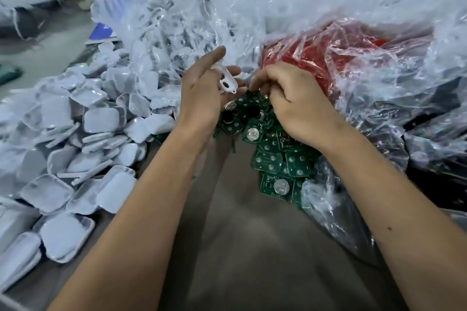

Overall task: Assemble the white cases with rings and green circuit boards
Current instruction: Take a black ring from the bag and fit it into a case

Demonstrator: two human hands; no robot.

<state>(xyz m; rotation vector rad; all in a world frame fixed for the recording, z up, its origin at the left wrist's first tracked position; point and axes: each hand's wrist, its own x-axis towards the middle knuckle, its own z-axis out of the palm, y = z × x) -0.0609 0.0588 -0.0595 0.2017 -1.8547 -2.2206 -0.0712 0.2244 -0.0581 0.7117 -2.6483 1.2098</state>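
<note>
1. Your left hand held a small white case piece up over the pile of green circuit boards. The grip was fingers loosely wrapped around it, index finger pointing out, probably so its open side faced you for the next part.
2. Your right hand was curled down into the top of the board pile. Its fingertips were hidden, so I cannot tell whether that grip had closed on a board; it looked like you were picking one out.
3. The boards lay spilled on the tabletop right between your forearms, close for quick reaching.
4. White cases were heaped to your left, touching one another, some spilling from a clear plastic bag.
5. A red bag sat just behind your right hand under more clear plastic; I could not make out its contents.
</note>
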